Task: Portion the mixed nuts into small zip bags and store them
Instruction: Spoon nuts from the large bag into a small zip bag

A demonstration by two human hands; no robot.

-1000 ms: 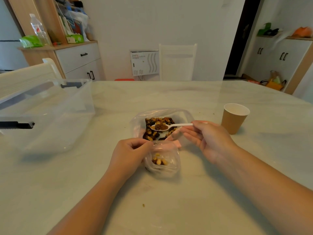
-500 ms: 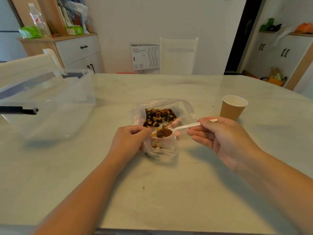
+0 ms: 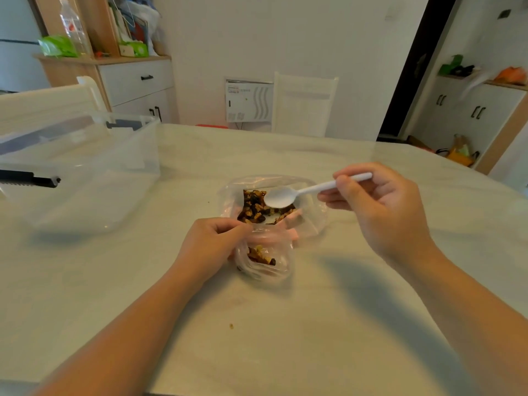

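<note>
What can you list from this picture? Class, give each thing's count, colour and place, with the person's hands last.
Table: one, pale marble, fills the foreground.
Large bag: one, clear with a pink zip, table centre, holding mixed nuts.
Small bag: one, clear, nearer than the large bag, a few nuts inside.
Spoon: one, white, empty, over the large bag.
Storage box: one, clear, left on the table.
Chair: one, white, far side.
Left hand: pinches the small bag's rim.
Right hand: has a grip on the spoon handle.
</note>
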